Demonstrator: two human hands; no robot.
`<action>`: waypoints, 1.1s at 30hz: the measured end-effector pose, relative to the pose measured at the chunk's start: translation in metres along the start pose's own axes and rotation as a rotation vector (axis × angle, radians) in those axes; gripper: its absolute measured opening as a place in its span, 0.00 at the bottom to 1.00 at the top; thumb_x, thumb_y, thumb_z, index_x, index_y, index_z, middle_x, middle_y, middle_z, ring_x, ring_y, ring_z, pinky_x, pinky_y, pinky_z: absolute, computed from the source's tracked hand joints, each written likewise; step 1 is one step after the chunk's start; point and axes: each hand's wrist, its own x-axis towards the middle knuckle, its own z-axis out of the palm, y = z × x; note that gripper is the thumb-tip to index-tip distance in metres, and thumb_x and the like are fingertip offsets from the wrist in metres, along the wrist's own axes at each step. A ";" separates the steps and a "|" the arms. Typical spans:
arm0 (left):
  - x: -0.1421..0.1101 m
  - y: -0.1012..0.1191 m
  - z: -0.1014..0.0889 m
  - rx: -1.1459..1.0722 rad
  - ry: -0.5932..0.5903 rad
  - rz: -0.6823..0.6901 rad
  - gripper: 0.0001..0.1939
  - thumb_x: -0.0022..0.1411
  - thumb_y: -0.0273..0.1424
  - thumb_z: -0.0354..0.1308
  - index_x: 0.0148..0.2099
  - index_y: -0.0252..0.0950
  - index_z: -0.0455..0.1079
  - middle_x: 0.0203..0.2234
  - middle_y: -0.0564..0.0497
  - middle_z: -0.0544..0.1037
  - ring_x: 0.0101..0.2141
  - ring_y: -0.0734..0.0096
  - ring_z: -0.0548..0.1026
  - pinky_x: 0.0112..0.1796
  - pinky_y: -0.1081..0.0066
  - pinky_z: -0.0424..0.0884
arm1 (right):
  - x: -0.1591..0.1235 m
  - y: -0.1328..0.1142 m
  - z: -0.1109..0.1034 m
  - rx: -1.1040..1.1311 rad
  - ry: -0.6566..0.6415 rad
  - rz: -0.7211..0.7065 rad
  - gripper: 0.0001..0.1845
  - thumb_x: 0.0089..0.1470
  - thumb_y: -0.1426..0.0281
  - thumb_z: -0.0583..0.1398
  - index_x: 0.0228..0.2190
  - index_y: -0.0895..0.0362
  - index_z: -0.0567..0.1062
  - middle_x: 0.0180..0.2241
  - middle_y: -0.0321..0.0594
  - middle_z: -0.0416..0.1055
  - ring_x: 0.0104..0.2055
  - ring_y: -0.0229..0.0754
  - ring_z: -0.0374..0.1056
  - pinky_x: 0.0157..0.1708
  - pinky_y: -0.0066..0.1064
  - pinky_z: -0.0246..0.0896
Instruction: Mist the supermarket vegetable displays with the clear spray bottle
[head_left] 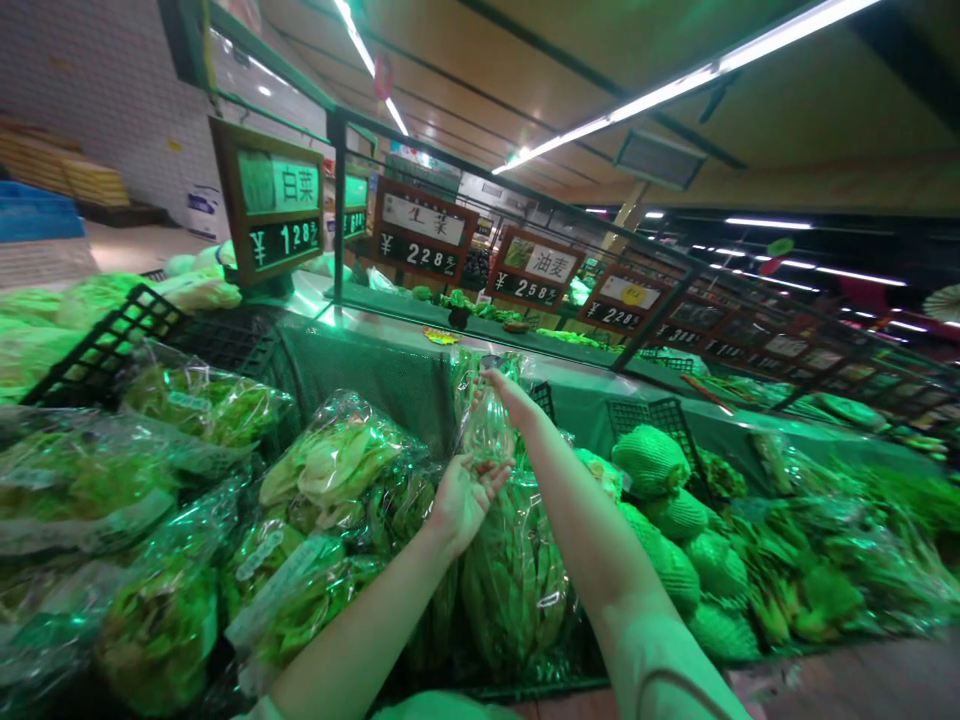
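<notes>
A clear plastic bag of leafy greens is held upright between both my hands, over the vegetable display. With curled fingers, my right hand grips the upper part of the bag from its right side. My left hand, palm up, cups the bag's lower end. Just below my hands stand more bagged long-leaf greens. To the left of my left hand lies a bagged head of pale lettuce. Which exact leafy vegetable is in the held bag, I cannot tell.
Cabbages in foam netting are stacked at right, beside loose leafy greens. More bagged greens fill the left. A black plastic crate tilts there. Price signs stand along the back rail.
</notes>
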 end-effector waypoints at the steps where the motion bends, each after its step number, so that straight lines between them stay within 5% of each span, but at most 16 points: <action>1: 0.000 0.001 0.000 -0.003 -0.012 0.001 0.10 0.53 0.31 0.41 0.34 0.33 0.60 0.26 0.49 0.68 0.37 0.69 0.67 0.39 0.69 0.63 | -0.001 -0.002 0.001 0.009 -0.003 -0.009 0.09 0.43 0.65 0.47 0.24 0.57 0.62 0.15 0.31 0.59 0.18 0.33 0.58 0.21 0.28 0.54; 12: -0.016 -0.002 0.016 0.108 -0.022 -0.083 0.12 0.52 0.34 0.42 0.35 0.33 0.61 0.29 0.48 0.69 0.36 0.69 0.67 0.36 0.70 0.64 | -0.041 -0.015 -0.014 0.094 0.045 -0.137 0.11 0.43 0.62 0.48 0.24 0.57 0.62 0.14 0.32 0.60 0.19 0.35 0.59 0.24 0.30 0.56; 21: -0.063 -0.014 0.023 0.367 -0.197 -0.308 0.21 0.52 0.42 0.36 0.43 0.34 0.58 0.30 0.46 0.70 0.29 0.69 0.69 0.30 0.67 0.63 | -0.151 -0.008 0.014 0.004 -0.103 -0.366 0.17 0.45 0.64 0.44 0.37 0.56 0.62 0.13 0.32 0.58 0.17 0.36 0.58 0.24 0.32 0.55; 26: -0.090 -0.039 0.024 0.387 -0.242 -0.571 0.22 0.52 0.42 0.35 0.41 0.35 0.61 0.32 0.44 0.70 0.31 0.64 0.69 0.31 0.63 0.63 | -0.210 0.030 0.006 0.008 -0.089 -0.409 0.17 0.45 0.68 0.44 0.39 0.55 0.61 0.14 0.34 0.59 0.17 0.40 0.60 0.25 0.37 0.55; 33: -0.111 -0.087 0.003 0.157 -0.067 -0.977 0.21 0.47 0.47 0.37 0.40 0.47 0.61 0.31 0.49 0.72 0.34 0.62 0.69 0.32 0.59 0.62 | -0.239 0.115 -0.011 0.093 0.095 -0.369 0.17 0.40 0.70 0.47 0.37 0.48 0.60 0.15 0.33 0.61 0.17 0.42 0.60 0.20 0.37 0.54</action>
